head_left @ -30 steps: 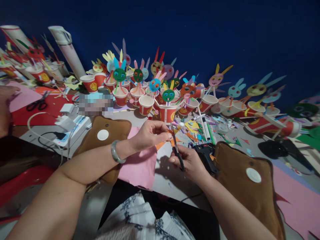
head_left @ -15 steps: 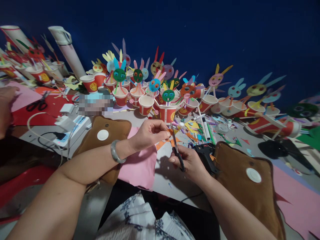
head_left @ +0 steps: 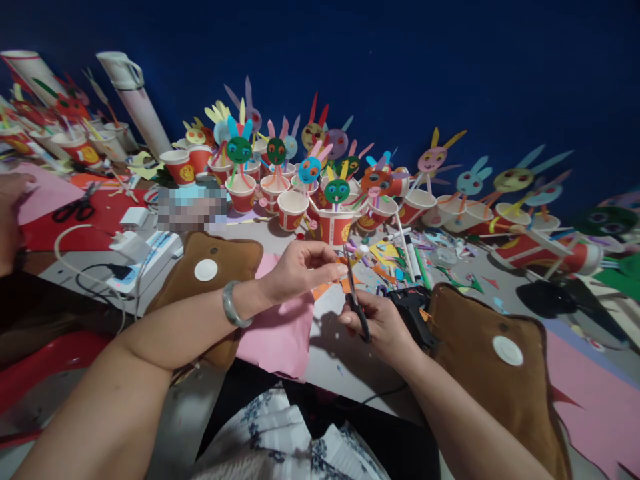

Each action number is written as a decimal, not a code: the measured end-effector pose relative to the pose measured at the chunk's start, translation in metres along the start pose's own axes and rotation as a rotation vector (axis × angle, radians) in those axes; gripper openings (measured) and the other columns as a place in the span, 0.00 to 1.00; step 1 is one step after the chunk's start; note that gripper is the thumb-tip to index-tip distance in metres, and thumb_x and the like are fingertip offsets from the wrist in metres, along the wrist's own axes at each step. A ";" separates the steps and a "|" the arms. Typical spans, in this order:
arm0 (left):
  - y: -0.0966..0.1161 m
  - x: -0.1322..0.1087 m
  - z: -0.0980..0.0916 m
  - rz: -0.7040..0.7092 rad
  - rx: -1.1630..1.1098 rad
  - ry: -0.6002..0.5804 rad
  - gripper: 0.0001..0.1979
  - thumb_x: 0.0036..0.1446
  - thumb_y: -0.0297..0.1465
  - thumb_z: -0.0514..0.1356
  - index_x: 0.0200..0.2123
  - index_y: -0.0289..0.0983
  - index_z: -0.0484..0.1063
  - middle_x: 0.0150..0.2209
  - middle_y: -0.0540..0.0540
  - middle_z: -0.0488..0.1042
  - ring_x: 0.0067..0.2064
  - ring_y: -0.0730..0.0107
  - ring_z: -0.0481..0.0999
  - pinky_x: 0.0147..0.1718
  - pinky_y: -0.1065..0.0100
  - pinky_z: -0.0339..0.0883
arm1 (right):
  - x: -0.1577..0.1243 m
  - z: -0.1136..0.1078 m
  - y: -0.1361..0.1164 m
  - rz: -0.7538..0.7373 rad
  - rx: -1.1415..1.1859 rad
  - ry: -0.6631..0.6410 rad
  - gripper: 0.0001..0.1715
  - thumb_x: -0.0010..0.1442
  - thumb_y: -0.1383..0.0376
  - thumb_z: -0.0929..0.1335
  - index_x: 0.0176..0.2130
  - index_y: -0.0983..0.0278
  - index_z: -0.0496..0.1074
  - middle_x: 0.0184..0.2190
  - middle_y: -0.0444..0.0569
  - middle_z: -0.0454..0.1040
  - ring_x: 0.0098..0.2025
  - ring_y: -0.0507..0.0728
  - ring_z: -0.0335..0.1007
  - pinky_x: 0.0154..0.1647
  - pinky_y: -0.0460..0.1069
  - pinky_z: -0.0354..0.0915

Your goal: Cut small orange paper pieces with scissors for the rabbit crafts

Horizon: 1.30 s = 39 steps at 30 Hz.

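My right hand (head_left: 375, 323) grips a pair of dark-handled scissors (head_left: 357, 307), blades pointing up and away from me. Just left of the blades, my left hand (head_left: 305, 270) is closed in a pinch, thumb against fingertips. Whatever sits in that pinch is too small to make out. Below my left wrist lies pink paper (head_left: 283, 340). Orange paper scraps (head_left: 323, 290) rest on the table behind my fingers. A black glue gun (head_left: 413, 310) lies beside my right hand. Straight ahead stands a red paper cup (head_left: 334, 228) bearing a green rabbit face (head_left: 337, 191).
Several cups with paper rabbit faces line the blue wall (head_left: 350, 47). Brown cushions (head_left: 215, 267) lie on both sides of my hands. At left are a power strip (head_left: 150, 263), black scissors (head_left: 75, 205) on red paper, and another person's hand (head_left: 10, 213). Markers (head_left: 413, 257) lie right of centre.
My left fingertips have shifted slightly right, closer to the scissor blades. The scissors have moved very little in my right hand. At the far left, the other person's hand has shifted slightly.
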<state>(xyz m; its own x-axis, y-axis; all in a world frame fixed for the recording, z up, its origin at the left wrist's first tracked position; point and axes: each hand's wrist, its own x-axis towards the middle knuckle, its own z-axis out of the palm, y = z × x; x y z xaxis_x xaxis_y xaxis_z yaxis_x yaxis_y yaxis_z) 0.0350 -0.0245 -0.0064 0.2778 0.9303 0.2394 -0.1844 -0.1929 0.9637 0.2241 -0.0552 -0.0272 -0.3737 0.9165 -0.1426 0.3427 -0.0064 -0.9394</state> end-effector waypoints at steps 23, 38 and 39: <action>0.001 0.000 0.001 -0.017 0.062 -0.014 0.07 0.49 0.28 0.63 0.23 0.32 0.69 0.24 0.49 0.70 0.26 0.78 0.68 0.26 0.75 0.64 | 0.000 0.001 0.000 -0.012 0.029 -0.010 0.27 0.44 0.46 0.75 0.21 0.63 0.65 0.14 0.41 0.66 0.19 0.50 0.57 0.21 0.46 0.54; 0.003 0.001 0.000 -0.004 0.026 -0.008 0.06 0.48 0.27 0.62 0.23 0.31 0.70 0.23 0.48 0.71 0.26 0.78 0.69 0.27 0.74 0.64 | 0.000 0.000 0.002 -0.015 0.032 -0.007 0.27 0.43 0.46 0.75 0.20 0.64 0.65 0.14 0.41 0.65 0.19 0.49 0.56 0.21 0.45 0.53; 0.003 0.001 0.000 -0.002 0.026 -0.009 0.06 0.48 0.27 0.63 0.22 0.31 0.70 0.23 0.48 0.71 0.26 0.78 0.69 0.27 0.74 0.64 | 0.001 0.000 0.002 -0.016 0.028 -0.006 0.27 0.44 0.46 0.75 0.20 0.64 0.65 0.14 0.41 0.65 0.19 0.49 0.56 0.21 0.45 0.53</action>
<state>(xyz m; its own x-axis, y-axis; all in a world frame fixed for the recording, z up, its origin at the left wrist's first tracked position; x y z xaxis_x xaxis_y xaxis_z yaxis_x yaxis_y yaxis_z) 0.0345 -0.0242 -0.0034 0.2866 0.9279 0.2384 -0.1596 -0.1992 0.9669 0.2240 -0.0549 -0.0289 -0.3840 0.9142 -0.1295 0.3123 -0.0034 -0.9500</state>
